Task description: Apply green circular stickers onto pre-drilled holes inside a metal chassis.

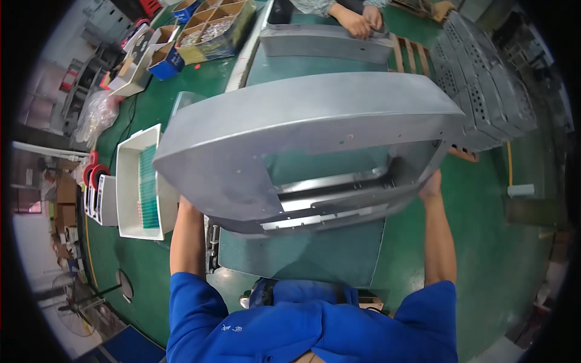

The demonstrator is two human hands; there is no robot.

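Between my hands is a large grey sheet-metal housing, tilted and raised over the green-topped work surface. It has a curved outer wall, a wide rectangular opening and small holes. My left hand grips its left side, with the fingers mostly hidden behind the metal. On the right side my right hand is closed around the edge, its fingertips out of sight. Through the opening, bright metal strips show along the inner lower edge.
Across the work surface a co-worker's hands rest at a similar grey housing. Grey perforated metal parts are stacked on a pallet at right. To the left stand a white bin, a divided carton of small parts and a fan.
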